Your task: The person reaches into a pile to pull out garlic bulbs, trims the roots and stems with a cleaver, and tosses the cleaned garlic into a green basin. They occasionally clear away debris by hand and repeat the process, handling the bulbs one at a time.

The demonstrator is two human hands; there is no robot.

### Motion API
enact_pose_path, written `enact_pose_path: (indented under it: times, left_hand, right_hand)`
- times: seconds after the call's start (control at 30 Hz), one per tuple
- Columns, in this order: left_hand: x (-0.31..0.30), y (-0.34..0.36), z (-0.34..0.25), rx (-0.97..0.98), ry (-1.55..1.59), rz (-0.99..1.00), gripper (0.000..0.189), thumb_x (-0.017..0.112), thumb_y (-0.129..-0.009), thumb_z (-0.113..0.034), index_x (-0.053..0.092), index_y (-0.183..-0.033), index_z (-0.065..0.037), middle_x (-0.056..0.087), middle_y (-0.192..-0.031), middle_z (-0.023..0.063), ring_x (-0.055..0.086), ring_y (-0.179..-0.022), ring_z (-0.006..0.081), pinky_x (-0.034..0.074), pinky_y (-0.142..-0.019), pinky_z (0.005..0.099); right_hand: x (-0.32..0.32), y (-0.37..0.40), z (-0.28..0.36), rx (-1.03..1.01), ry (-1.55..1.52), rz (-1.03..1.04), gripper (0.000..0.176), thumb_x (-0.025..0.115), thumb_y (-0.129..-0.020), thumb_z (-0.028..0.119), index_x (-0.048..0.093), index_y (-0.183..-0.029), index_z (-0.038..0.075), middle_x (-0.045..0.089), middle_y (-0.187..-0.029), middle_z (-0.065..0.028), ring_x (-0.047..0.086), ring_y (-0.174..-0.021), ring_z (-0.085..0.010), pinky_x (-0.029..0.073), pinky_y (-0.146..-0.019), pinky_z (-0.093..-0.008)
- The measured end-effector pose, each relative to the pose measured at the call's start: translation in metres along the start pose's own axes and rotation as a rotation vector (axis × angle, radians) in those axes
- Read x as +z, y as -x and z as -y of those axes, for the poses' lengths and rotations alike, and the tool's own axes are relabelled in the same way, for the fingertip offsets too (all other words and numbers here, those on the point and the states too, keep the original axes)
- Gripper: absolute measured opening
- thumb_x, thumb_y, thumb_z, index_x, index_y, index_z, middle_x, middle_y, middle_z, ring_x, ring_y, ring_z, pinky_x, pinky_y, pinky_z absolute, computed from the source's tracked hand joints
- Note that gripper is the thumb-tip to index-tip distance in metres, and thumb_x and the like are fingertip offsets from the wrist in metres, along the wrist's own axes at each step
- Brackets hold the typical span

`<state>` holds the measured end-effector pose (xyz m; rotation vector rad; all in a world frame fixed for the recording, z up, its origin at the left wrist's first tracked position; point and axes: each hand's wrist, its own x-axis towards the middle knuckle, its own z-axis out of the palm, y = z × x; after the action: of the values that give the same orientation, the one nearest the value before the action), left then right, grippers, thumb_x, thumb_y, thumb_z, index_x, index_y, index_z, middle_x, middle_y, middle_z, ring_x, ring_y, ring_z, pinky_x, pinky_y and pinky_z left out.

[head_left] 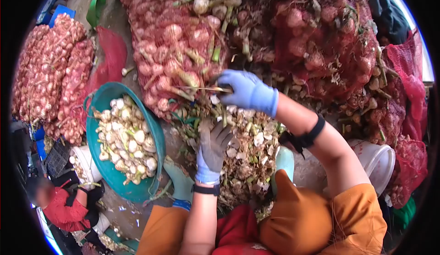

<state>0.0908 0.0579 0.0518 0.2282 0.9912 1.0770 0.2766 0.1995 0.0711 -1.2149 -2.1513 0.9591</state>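
My right hand, in a light blue glove, is closed round a knife. Its thin blade points left across the edge of a red mesh sack of garlic. Lower down, my left hand wears a glove with grey-coated fingers. Those fingers are stretched out and apart over the trimmings, and I see nothing held in them. Beneath both hands lies a heap of garlic skins and cut stalks. Some garlic bulbs with stalks rest on the sack near the blade.
A teal tub of trimmed garlic bulbs stands at left. More full mesh sacks pile up at the back right, with others at far left. A white bucket lies to the right. Another person in red sits at lower left.
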Motion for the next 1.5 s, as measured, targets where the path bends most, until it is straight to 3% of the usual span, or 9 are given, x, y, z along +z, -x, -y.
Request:
enact_pose_path:
  times: [0.13, 0.17, 0.43, 0.83, 1.1, 1.17, 1.23, 1.4, 1.5]
  left_hand:
    - [-0.023, 0.001, 0.004, 0.452, -1.063, 0.277, 0.036, 0.051, -0.1, -0.023, 0.054, -0.125, 0.003, 0.064, -0.112, 0.0113, 0.064, -0.101, 0.022, 0.053, -0.086, 0.034]
    - [-0.014, 0.004, 0.009, 0.082, -0.195, 0.13, 0.031, 0.055, -0.095, -0.007, 0.053, -0.125, 0.004, 0.063, -0.113, 0.0105, 0.063, -0.101, 0.0182, 0.053, -0.087, 0.0299]
    - [-0.075, 0.005, 0.031, 0.693, -1.769, 0.46, 0.077, 0.07, -0.089, -0.037, 0.033, -0.143, 0.003, 0.065, -0.119, 0.0164, 0.066, -0.105, 0.0288, 0.041, -0.108, 0.0443]
    - [0.039, 0.068, 0.013, 0.252, -0.514, 0.178, 0.07, 0.081, -0.077, -0.011, 0.043, -0.136, -0.006, 0.057, -0.122, 0.0098, 0.061, -0.105, 0.0184, 0.052, -0.088, 0.0304]
    - [-0.039, 0.022, 0.029, 0.632, -1.472, 0.227, 0.077, 0.081, -0.077, -0.01, 0.033, -0.137, -0.005, 0.063, -0.11, 0.0131, 0.065, -0.096, 0.0188, 0.056, -0.083, 0.0337]
    - [-0.005, 0.03, 0.031, 0.299, -0.17, 0.149, 0.063, 0.078, -0.079, -0.01, 0.046, -0.133, -0.006, 0.069, -0.101, 0.0099, 0.066, -0.096, 0.0153, 0.056, -0.082, 0.0321]
    - [-0.013, 0.031, 0.005, 0.559, -1.207, 0.449, 0.051, 0.078, -0.08, -0.006, 0.052, -0.123, -0.006, 0.067, -0.106, 0.0072, 0.066, -0.097, 0.016, 0.056, -0.081, 0.0302]
    - [0.04, 0.048, 0.027, 0.226, -0.454, 0.09, 0.062, 0.083, -0.073, -0.014, 0.052, -0.125, -0.004, 0.057, -0.115, 0.0106, 0.059, -0.107, 0.0248, 0.049, -0.091, 0.0361]
    - [0.031, 0.034, 0.017, 0.6, -1.431, -0.021, 0.079, 0.087, -0.069, -0.028, 0.049, -0.135, -0.008, 0.045, -0.135, 0.0177, 0.044, -0.127, 0.0318, 0.038, -0.104, 0.0438]
  right_hand:
    - [0.008, 0.068, 0.039, 0.387, -0.87, 0.221, 0.041, 0.071, -0.082, 0.028, 0.064, -0.114, 0.004, 0.068, -0.084, -0.0089, 0.064, -0.07, -0.0136, 0.052, -0.068, -0.0301]
    - [-0.01, 0.074, 0.051, 0.449, -0.964, 0.154, 0.039, 0.07, -0.083, 0.026, 0.064, -0.115, 0.004, 0.067, -0.079, -0.0071, 0.061, -0.064, -0.0111, 0.052, -0.065, -0.0292]
    - [-0.003, 0.108, 0.056, 0.058, 0.331, 0.166, 0.029, 0.068, -0.078, 0.025, 0.062, -0.103, 0.012, 0.059, -0.112, -0.0088, 0.063, -0.094, -0.0312, 0.054, -0.073, -0.0421]
    - [0.026, 0.122, -0.019, 0.535, 0.18, 0.174, 0.018, 0.065, -0.076, 0.021, 0.062, -0.084, 0.006, 0.063, -0.075, -0.0146, 0.064, -0.073, -0.0387, 0.052, -0.064, -0.0436]
    - [0.011, 0.125, 0.057, 0.197, 0.19, 0.194, 0.024, 0.066, -0.077, 0.025, 0.061, -0.094, 0.009, 0.06, -0.092, -0.014, 0.065, -0.085, -0.0356, 0.052, -0.068, -0.0457]
    - [0.005, 0.127, 0.055, 0.129, 0.231, 0.217, 0.028, 0.067, -0.075, 0.024, 0.06, -0.099, 0.011, 0.06, -0.096, -0.0127, 0.064, -0.085, -0.0357, 0.052, -0.067, -0.0463]
    - [0.012, 0.129, 0.034, 0.122, 0.281, 0.14, 0.023, 0.066, -0.074, 0.022, 0.061, -0.094, 0.01, 0.06, -0.093, -0.0125, 0.063, -0.082, -0.0369, 0.051, -0.066, -0.047]
    - [0.04, 0.121, -0.034, 0.394, 0.267, 0.02, 0.02, 0.067, -0.078, 0.021, 0.064, -0.09, 0.006, 0.065, -0.076, -0.0104, 0.065, -0.071, -0.0329, 0.052, -0.064, -0.0412]
    - [0.034, 0.12, 0.007, 0.816, -1.052, 0.109, 0.021, 0.065, -0.085, 0.021, 0.065, -0.091, 0.0, 0.066, -0.078, -0.0049, 0.064, -0.073, -0.0126, 0.051, -0.066, -0.0302]
